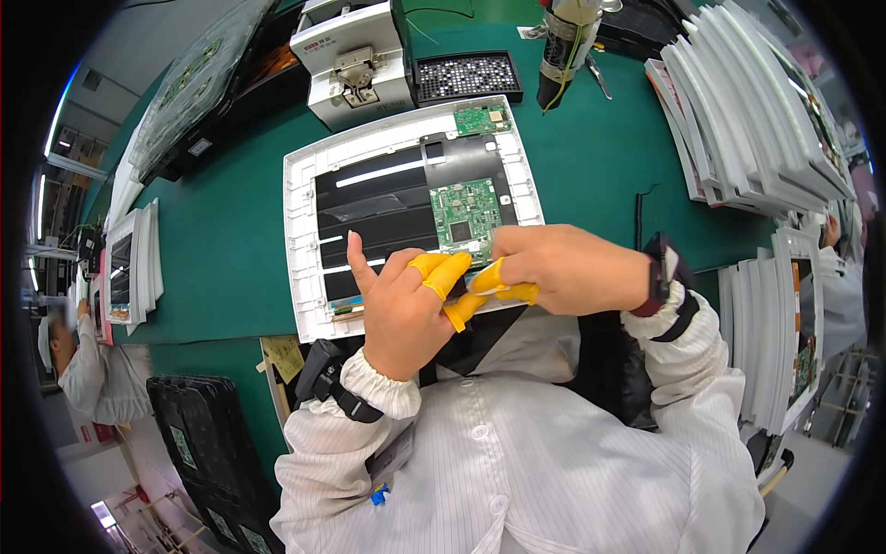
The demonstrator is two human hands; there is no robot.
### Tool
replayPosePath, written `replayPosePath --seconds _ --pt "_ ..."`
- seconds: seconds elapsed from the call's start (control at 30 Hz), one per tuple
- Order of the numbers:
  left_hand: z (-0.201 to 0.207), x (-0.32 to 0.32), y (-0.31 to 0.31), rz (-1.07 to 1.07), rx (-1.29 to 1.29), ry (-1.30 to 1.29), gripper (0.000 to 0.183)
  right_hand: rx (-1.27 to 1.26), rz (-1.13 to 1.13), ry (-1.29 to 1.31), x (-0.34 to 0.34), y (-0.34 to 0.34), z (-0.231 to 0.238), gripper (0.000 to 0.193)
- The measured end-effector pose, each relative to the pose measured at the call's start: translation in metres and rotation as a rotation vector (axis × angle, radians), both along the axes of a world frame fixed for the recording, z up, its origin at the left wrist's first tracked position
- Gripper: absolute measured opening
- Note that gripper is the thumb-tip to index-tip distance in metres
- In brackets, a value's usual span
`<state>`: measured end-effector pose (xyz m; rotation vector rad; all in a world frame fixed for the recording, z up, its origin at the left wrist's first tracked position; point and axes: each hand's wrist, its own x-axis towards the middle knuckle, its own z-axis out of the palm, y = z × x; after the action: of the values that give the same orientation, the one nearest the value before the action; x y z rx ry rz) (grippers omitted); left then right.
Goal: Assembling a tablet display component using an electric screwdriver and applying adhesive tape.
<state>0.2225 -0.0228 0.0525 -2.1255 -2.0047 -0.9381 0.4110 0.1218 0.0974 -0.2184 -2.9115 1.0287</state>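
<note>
At twelve o'clock, my left hand (406, 309) and right hand (568, 268) are bunching yellow-cotted fingers (449, 274) close together, holding I cannot tell what. Just beyond, the green circuit board (471, 208) is lying on the white-framed display panel (302, 231).

Head-worn fisheye, looking steeply down, close, wide

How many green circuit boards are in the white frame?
2: small board, far right corner of the frame; larger board by the left hand and right hand, which may hide others.
</note>
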Motion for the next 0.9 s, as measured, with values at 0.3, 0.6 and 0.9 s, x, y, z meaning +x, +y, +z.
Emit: replayPosePath --seconds 0.3,0.6,0.9 --pt "0.000 0.010 0.006 -0.027 0.038 0.017 0.040 -0.049 -0.127 -0.028 0.031 0.005 -0.002 0.018" --pt "-0.001 0.014 0.008 -0.003 0.013 0.038 0.041 0.018 -0.101 -0.001 0.019 -0.006 -0.005 0.015" --pt "0.000 0.016 0.010 0.006 0.017 0.025 0.041 0.040 -0.136 0.000 0.033 -0.003 -0.004 0.014"
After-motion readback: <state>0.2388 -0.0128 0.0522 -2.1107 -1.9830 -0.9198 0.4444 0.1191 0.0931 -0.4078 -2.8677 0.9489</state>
